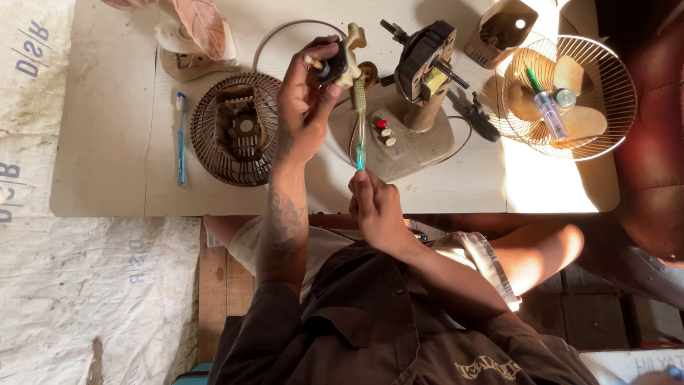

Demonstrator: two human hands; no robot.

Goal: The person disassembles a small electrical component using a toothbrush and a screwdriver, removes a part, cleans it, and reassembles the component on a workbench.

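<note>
The left hand (305, 100) grips a small beige fan part (342, 64) raised just behind the fan base (410, 139), which lies on the wooden board (107, 142). The right hand (375, 207), in front of the base, holds a toothbrush (360, 121) (bristles touching the part). Left of the base sits a brown rear grille (235, 128); right of it, a wire guard (570, 96) cradling blades.

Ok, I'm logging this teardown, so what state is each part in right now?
Left hand: raised, gripping the small cream and black fan part.
Right hand: holding the green-handled toothbrush, bristle end at the part.
Beige fan base with motor: stripped, guards off.
Brown plastic rear guard: lying flat.
Wire front cage: detached, holding the blades.
Blue toothbrush: lying unused.
</note>
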